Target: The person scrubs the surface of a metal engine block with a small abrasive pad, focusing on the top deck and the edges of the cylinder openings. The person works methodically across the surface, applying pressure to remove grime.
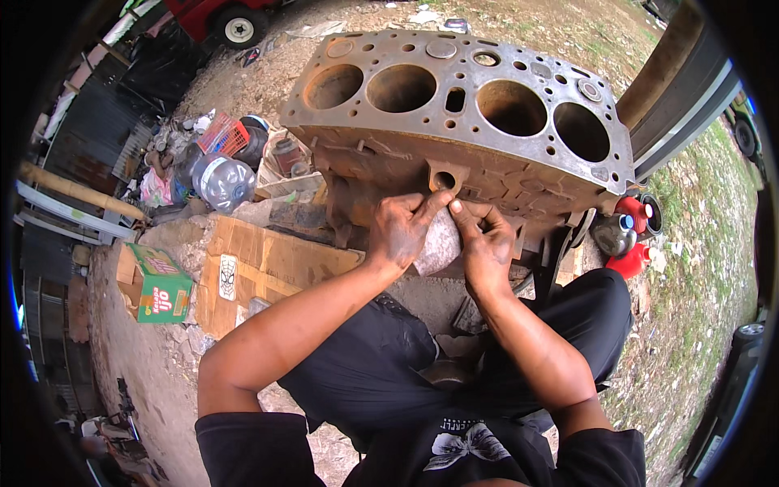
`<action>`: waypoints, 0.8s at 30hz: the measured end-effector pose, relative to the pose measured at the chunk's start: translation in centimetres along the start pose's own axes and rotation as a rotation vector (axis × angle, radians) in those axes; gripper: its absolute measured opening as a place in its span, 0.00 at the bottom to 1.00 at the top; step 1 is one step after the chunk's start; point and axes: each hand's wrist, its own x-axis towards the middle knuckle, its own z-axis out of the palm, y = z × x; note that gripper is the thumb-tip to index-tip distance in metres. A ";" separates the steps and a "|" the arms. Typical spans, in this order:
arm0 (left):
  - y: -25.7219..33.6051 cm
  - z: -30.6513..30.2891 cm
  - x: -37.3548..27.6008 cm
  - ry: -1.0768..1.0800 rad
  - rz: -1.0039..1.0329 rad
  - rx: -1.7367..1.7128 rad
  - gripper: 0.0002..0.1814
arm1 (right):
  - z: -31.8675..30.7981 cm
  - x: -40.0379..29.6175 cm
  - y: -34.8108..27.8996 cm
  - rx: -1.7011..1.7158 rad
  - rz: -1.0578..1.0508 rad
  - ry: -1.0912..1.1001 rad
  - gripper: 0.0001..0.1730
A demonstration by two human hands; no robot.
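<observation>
A rusty four-cylinder engine block [456, 131] stands before me, its flat deck with open cylinder bores facing up. In front of its near side wall, my left hand [398, 231] and my right hand [489, 234] are close together, thumbs almost touching. Between them they pinch the top edge of a mottled grey-white sheet [439, 243], which looks like worn sandpaper and hangs down in a fold. Just above the fingertips is a cast lug with a round hole [444, 180]. Whether the fingers touch the block cannot be told.
Flattened cardboard [274, 262] and a green carton [159, 283] lie to the left. Beyond them are a clear plastic water jug [224, 182] and a red plastic basket [226, 135]. Red and dark plastic bottles [633, 225] stand right of the block, near a post [663, 61].
</observation>
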 end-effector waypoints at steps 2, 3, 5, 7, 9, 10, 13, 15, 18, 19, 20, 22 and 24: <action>-0.9 0.5 -0.7 -0.028 -0.035 0.018 0.39 | -0.2 -0.1 0.9 0.029 -0.023 -0.001 0.17; -1.0 0.6 -0.8 -0.038 -0.057 0.029 0.39 | -0.1 0.0 0.6 0.029 -0.045 -0.005 0.17; -1.3 0.2 0.1 -0.029 -0.045 0.015 0.39 | 0.0 0.0 -0.4 0.029 -0.087 -0.011 0.19; -0.2 -0.2 0.7 -0.010 -0.095 -0.077 0.40 | 0.4 0.7 -1.8 -0.081 -0.106 0.012 0.20; -0.6 0.2 -0.3 0.001 -0.119 -0.112 0.41 | 0.6 0.3 -1.2 0.034 0.020 -0.007 0.19; -1.6 0.6 -0.7 -0.002 -0.090 -0.049 0.41 | 0.2 0.2 -0.3 -0.001 0.011 0.002 0.19; -1.9 0.9 -0.9 -0.011 -0.024 0.033 0.41 | -0.3 -0.3 0.1 0.029 0.031 -0.005 0.18; -0.7 0.1 -0.2 -0.007 -0.062 0.026 0.41 | -0.2 0.2 -0.8 -0.049 -0.026 0.009 0.18; -1.2 0.8 -0.5 0.011 -0.064 -0.116 0.40 | -0.6 -0.2 0.4 -0.086 -0.021 0.004 0.18; -1.6 0.3 -1.0 -0.043 -0.099 0.051 0.39 | -0.5 0.0 0.3 -0.093 -0.007 0.002 0.18; -1.9 0.3 -1.3 -0.041 -0.036 0.069 0.39 | -0.8 -0.2 1.2 -0.007 -0.007 -0.029 0.18; -0.4 0.5 -0.9 -0.033 -0.035 0.005 0.38 | -0.5 0.1 -0.2 -0.043 -0.058 -0.013 0.18; 0.6 0.1 0.4 -0.007 -0.039 -0.079 0.38 | 0.2 0.9 -1.3 -0.035 -0.104 -0.008 0.18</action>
